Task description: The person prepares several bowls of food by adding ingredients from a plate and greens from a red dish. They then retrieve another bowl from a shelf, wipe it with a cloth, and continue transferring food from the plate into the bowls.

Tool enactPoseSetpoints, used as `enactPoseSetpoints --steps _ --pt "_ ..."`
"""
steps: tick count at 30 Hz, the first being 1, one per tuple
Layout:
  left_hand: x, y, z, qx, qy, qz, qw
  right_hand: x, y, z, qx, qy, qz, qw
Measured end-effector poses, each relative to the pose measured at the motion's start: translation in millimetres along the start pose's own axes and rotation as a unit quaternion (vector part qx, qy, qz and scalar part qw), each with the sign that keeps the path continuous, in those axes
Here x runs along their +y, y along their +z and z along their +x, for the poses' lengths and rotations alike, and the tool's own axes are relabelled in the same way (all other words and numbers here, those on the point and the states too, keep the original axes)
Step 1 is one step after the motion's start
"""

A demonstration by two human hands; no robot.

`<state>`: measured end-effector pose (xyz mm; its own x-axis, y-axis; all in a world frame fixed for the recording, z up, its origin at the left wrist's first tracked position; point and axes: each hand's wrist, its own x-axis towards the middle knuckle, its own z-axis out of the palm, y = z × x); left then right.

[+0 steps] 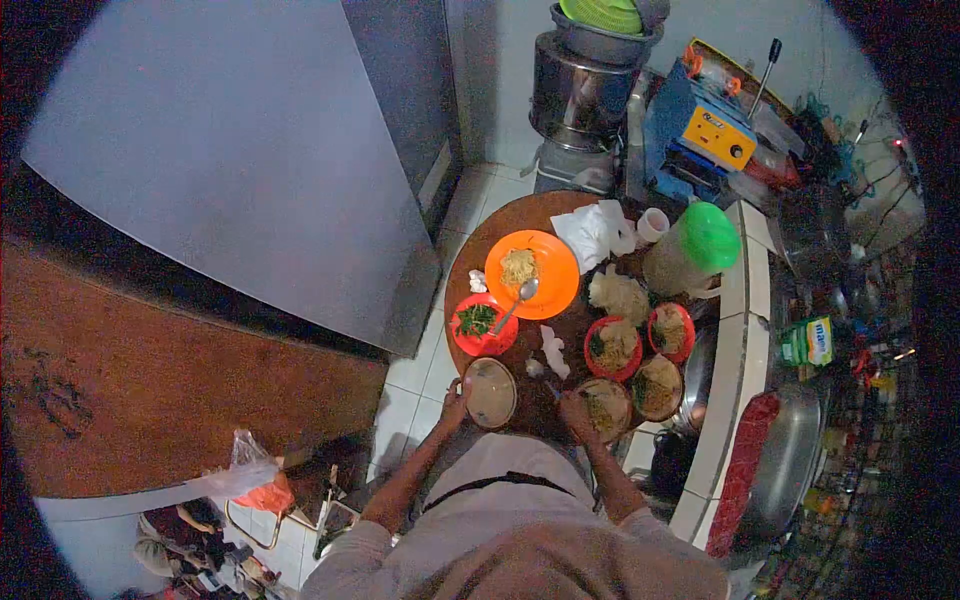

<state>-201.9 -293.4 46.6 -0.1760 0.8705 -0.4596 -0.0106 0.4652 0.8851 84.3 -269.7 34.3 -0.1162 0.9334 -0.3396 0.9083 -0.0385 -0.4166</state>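
Observation:
At the table's near edge, my left hand (455,402) is closed on the left rim of a round bowl (490,393) with a pale inside and dark marks. My right hand (576,416) is closed around the handle of a spoon (536,369), whose pale head points up and left. Beside that hand sits a bowl of food (608,408) with greens, and another bowl (658,388) stands to its right. Two red bowls (612,348) (671,332) with noodle-like food are behind them. A crumpled white tissue (553,352) lies between my hands.
On the round brown table (470,250) are an orange plate (555,290) of pale food with a metal spoon (515,305), a red plate of greens (476,322), a white plastic bag (588,235) and a green-lidded pitcher (690,250). A tiled counter edge (735,350) borders the right.

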Motion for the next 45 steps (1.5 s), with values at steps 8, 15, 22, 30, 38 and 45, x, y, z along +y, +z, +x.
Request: enactPoseSetpoints --steps 8,15,22,30,38,45 --pt "-11.4 -5.9 9.7 -0.004 -0.049 0.038 0.998 33.0 30.2 7.3 -0.021 -0.144 0.054 0.988" --pt "-38.2 -11.5 29.1 -0.074 -0.006 -0.032 0.997 -18.9 -5.9 1.1 0.000 0.081 0.302 0.950" --pt "-13.8 -7.2 10.0 -0.032 -0.032 -0.045 0.998 -99.9 -70.6 3.4 0.034 -0.026 0.003 0.999" --pt "3.7 -4.7 0.0 -0.013 -0.050 -0.047 0.998 -29.1 -49.0 -4.3 0.120 -0.098 -0.108 0.982" --pt "10.0 -4.1 -1.7 -0.007 -0.065 -0.024 0.998 -58.0 -66.0 -14.2 -0.019 0.044 -0.084 0.995" --pt "18.3 -0.4 -16.8 -0.021 -0.018 -0.141 0.990 -50.0 -74.7 -13.8 -0.098 0.049 0.074 0.991"
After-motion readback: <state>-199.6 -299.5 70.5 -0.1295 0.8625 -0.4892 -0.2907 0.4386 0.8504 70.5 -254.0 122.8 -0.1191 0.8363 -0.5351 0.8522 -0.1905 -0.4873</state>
